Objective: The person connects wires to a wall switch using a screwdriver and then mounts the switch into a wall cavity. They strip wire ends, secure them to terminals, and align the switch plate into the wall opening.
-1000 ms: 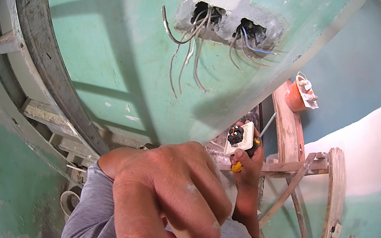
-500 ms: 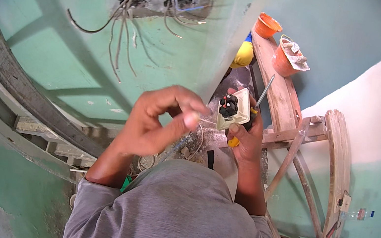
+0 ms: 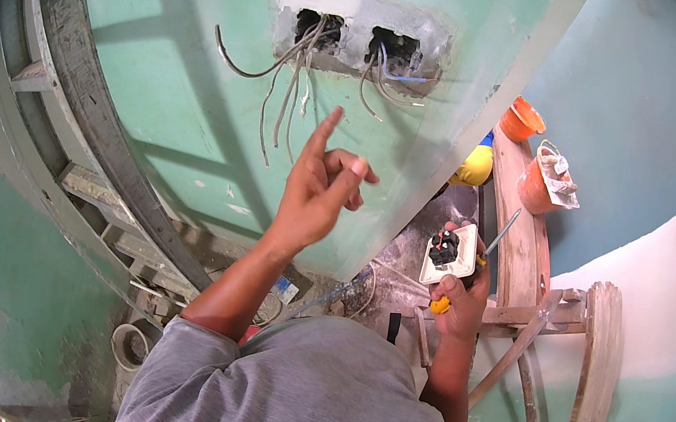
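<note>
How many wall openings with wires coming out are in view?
2: the left opening, above the left hand, and the right opening beside it. Neither is fully hidden.

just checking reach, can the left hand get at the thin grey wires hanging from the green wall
Probably yes: the left hand looks empty, and nothing visibly blocks the grey wires.

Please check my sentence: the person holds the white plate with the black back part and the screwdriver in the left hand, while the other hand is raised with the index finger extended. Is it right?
Not quite: the head view shows the white plate and the screwdriver in the right hand. The rest stands.
</note>
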The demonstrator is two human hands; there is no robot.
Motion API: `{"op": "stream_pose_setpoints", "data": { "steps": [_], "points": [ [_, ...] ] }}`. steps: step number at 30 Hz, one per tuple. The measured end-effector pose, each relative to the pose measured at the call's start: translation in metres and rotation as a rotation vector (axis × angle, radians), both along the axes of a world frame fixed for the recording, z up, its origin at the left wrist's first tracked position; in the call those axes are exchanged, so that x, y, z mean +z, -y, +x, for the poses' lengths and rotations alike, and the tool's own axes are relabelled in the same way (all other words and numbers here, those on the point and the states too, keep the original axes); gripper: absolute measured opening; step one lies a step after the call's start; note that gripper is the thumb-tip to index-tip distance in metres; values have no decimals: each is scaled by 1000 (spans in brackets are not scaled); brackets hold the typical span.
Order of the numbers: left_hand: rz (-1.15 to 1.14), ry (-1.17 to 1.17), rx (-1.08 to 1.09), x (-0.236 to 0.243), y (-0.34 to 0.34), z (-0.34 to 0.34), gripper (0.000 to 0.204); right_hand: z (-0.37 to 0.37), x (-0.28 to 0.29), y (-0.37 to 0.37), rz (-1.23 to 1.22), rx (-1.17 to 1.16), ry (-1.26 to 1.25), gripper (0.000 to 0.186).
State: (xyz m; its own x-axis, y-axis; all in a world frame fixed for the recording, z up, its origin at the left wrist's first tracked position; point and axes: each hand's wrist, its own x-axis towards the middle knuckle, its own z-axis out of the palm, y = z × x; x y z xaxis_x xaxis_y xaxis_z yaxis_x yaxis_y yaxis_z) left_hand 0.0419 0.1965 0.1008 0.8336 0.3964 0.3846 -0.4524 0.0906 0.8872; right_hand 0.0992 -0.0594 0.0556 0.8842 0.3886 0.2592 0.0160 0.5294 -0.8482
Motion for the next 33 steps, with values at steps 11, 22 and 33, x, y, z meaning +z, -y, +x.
{"op": "stream_pose_setpoints", "data": {
  "steps": [11,22,33],
  "points": [
    [1,-95,15,2,-25,18,50,0,7,-7,-51,30,5,92],
    [-59,-88,-5,-1,-39,45,44,2,6,-17,-53,64,7,86],
    [-132,-117,-98,7,-50,67,33,12,14,-48,-12,64,53,83]
  ]
}}
